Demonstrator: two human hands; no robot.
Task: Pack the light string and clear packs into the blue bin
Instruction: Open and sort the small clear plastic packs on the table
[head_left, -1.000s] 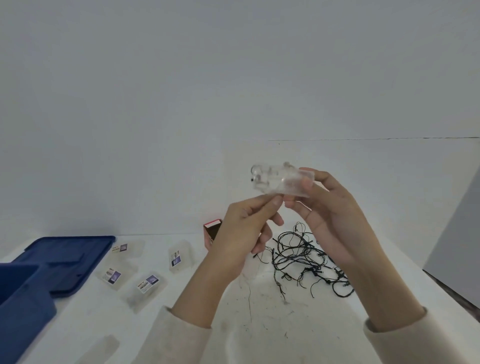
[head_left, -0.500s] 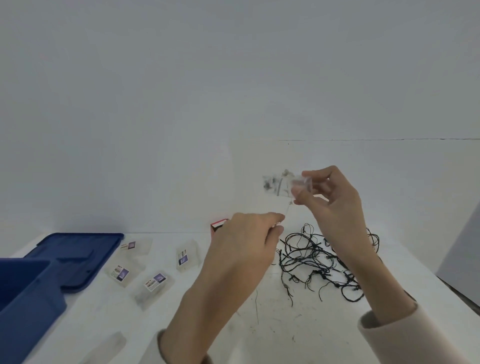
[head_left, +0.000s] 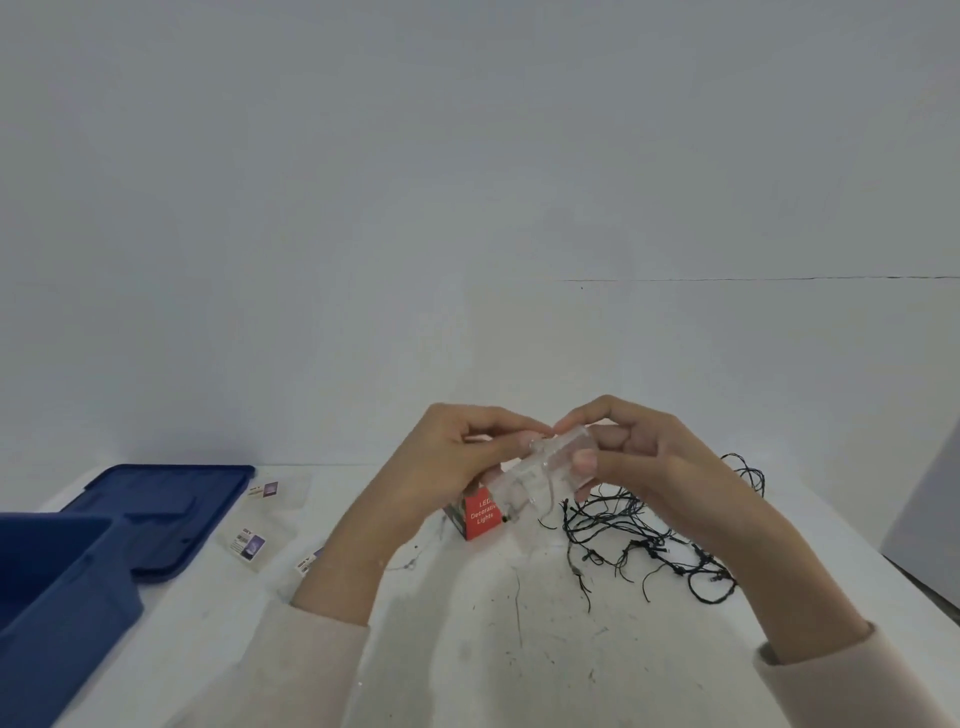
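**Head view (single wide-angle camera).** Worn on the person's head, the lens faces forward and only slightly down. A plain wall (head_left: 467, 182) fills the upper frame, and the white tabletop (head_left: 519, 665) occupies roughly the lower third, its far edge meeting the wall. The left hand (head_left: 447, 467) and right hand (head_left: 649, 467) grip a clear pack (head_left: 556, 457) just below frame centre, close to the lens. The sleeves (head_left: 291, 670) run off the bottom edge. The blue bin (head_left: 57, 587) is cropped by the left border. The light string (head_left: 649, 545) lies right of centre.
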